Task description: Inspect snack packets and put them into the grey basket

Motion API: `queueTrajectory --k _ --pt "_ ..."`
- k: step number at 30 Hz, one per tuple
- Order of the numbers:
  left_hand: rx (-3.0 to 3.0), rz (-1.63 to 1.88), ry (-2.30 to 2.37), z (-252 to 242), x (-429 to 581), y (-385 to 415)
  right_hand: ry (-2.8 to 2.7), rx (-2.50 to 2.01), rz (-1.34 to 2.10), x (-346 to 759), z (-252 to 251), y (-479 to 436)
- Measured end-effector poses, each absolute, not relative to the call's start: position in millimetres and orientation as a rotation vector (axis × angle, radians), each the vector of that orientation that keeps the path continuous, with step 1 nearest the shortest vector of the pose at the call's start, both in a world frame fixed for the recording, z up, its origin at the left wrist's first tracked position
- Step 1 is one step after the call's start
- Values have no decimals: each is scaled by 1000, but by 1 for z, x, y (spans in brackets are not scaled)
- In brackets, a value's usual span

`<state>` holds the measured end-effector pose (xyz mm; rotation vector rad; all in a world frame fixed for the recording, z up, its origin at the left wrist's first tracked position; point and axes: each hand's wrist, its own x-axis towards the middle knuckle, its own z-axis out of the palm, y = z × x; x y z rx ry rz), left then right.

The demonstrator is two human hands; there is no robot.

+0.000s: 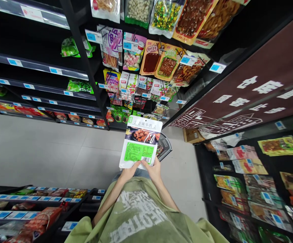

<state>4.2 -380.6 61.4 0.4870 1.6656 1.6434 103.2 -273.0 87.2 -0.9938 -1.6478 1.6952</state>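
Observation:
A white snack pouch (142, 141) with a picture of meat cubes and a green label is held up in front of my body, its printed side facing me. My left hand (130, 171) grips its lower edge, thumb on the front. On the same edge, just to the right, my right hand (152, 167) also pinches the pouch, thumb over the front. The fingers behind the pouch are hidden. Partly covered by the pouch and my right hand is a dark shopping basket (164, 147), lower down.
Ahead, a hanging rack carries snack bags (150, 57) with blue price tags. Black shelves (35, 64) run along the left. More pouches (252, 165) hang at right, below a brown sign panel (250, 87). A cardboard box (193, 135) stands on the grey tiled floor (60, 152).

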Motion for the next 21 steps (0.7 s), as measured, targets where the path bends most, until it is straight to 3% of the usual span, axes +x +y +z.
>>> queueTrajectory --k 21 --pt "582 1605 1743 56 4 -380 -1653 -988 1688 102 80 -272"
